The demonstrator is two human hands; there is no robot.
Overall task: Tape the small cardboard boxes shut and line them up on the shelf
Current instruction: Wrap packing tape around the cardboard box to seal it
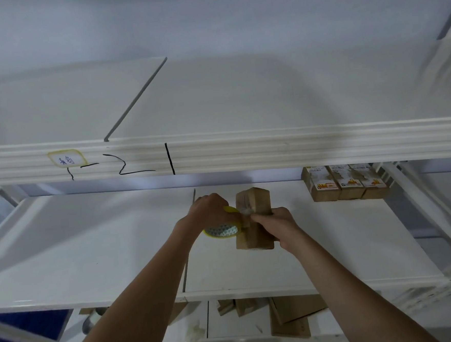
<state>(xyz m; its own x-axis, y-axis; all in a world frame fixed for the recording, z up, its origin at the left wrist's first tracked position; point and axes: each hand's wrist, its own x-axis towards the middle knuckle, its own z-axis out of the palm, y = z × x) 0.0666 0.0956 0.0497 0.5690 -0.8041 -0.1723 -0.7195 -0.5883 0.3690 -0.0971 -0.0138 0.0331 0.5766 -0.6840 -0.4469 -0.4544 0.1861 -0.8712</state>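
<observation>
Left hand (211, 208): curled round the yellow-rimmed tape roll (222, 229), just left of the box.
Right hand (275, 222): grips the cardboard box (254, 217), standing on end on the middle shelf (91, 247).
Finished boxes (345, 182): 3 side by side at the shelf's back right.
Bottom shelf (193, 330): loose flat cardboard (293, 315).

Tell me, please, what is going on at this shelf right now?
A person is taping a small cardboard box that stands on the middle shelf. The right hand steadies the box while the left hand holds a roll of tape against its side. Three finished boxes already stand in a row at the back right of the same shelf. More cardboard lies on the shelf below.
</observation>
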